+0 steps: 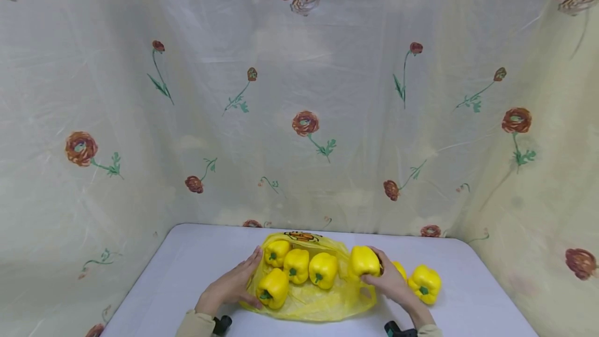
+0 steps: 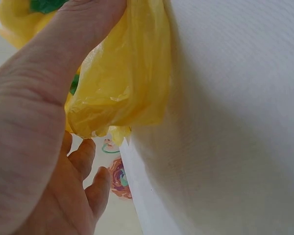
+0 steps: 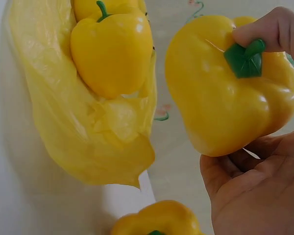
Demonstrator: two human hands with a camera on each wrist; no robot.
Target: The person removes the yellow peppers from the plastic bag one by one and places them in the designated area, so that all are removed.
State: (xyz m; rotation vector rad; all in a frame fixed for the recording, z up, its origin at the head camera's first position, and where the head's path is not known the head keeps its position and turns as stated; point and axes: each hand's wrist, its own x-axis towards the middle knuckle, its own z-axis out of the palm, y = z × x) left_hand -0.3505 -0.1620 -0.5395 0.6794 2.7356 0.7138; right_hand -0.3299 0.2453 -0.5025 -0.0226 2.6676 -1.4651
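My right hand (image 1: 388, 280) grips a yellow bell pepper (image 1: 364, 260) above the right end of a yellow plastic bag (image 1: 309, 308). In the right wrist view, the thumb presses beside that pepper's green stem (image 3: 246, 59), with the other fingers around the far side. Several yellow bell peppers (image 1: 296, 265) sit together on the spread bag; whether its film covers any of them I cannot tell. My left hand (image 1: 231, 285) rests against the bag's left edge, beside the front-left pepper (image 1: 273, 288). The left wrist view has its thumb along the bag film (image 2: 112, 93) and its fingers loosely extended.
On the white table (image 1: 173, 269), right of the bag, another yellow bell pepper (image 1: 425, 284) lies with one more partly hidden behind my right hand. A flower-printed cloth (image 1: 346, 170) hangs behind the table and along both sides.
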